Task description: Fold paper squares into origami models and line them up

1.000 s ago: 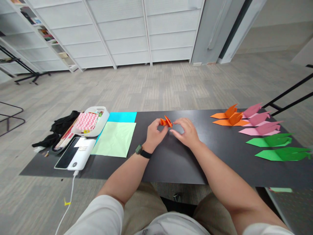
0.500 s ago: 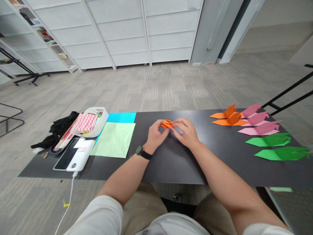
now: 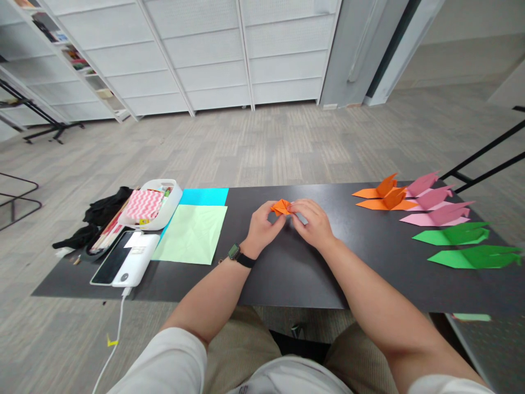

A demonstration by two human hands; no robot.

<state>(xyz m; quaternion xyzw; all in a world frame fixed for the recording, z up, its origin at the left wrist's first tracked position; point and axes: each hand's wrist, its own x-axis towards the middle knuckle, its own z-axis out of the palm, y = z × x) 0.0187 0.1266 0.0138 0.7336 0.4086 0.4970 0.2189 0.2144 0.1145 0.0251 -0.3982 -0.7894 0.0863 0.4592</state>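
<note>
White panelled cabinets (image 3: 213, 60) (open shelves (image 3: 77, 60) at left) stand behind streaky grey flooring (image 3: 262, 142).

Orange paper (image 3: 281, 207) partly behind fingers (image 3: 302, 205)

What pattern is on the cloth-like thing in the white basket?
The folded item has pink and white zigzags, best seen in the head view.

Surface (image 3: 266, 273) dark, smooth, soft sheen, folded birds (image 3: 447, 216) matt paper, crisp creases, flat sheets (image 3: 191, 232) paper, pale green one faintly creased, open bin (image 3: 174, 197) smooth white plastic, black bundle (image 3: 109, 205) rumpled cloth, floor (image 3: 254, 142) matt, carpet-like
</note>
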